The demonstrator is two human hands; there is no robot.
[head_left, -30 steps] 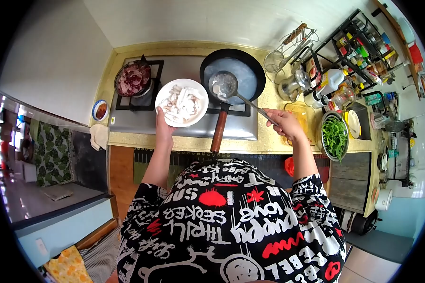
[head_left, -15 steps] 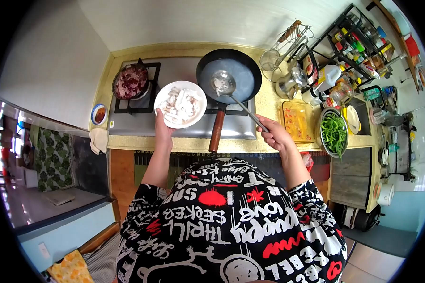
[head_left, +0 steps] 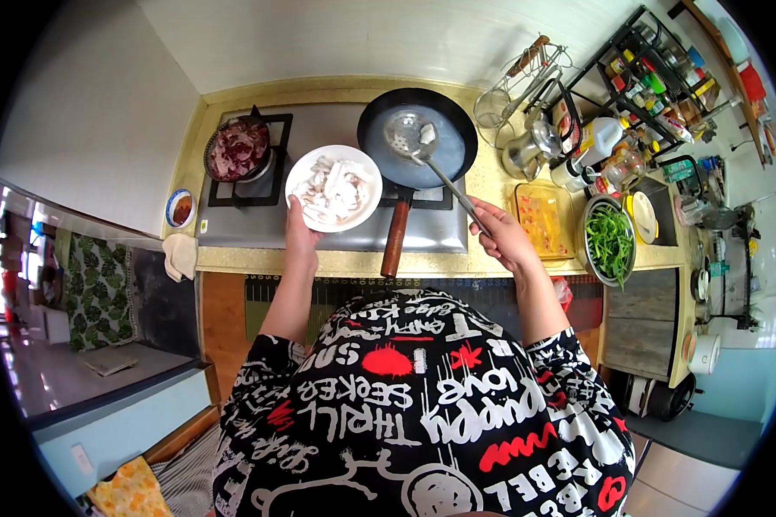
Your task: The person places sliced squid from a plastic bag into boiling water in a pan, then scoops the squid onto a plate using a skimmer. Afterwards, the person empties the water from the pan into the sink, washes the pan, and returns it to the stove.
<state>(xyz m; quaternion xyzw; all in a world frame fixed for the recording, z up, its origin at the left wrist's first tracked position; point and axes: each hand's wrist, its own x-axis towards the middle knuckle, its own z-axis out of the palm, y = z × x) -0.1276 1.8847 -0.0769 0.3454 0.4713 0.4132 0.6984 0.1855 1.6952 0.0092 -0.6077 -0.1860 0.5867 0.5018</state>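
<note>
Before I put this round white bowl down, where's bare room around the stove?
The silver cooktop is bare at front-left, between the black grate and pale counter edge; a smaller patch lies between the brown wooden wok handle and your right hand. Farther right is crowded: a rectangular glass dish sits close beside a round metal bowl of greens.

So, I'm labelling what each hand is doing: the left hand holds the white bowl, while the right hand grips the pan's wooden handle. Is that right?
Not quite: the head view shows the right hand gripping the slotted ladle, not the wooden handle of the pan. The left hand does hold the white bowl.
</note>
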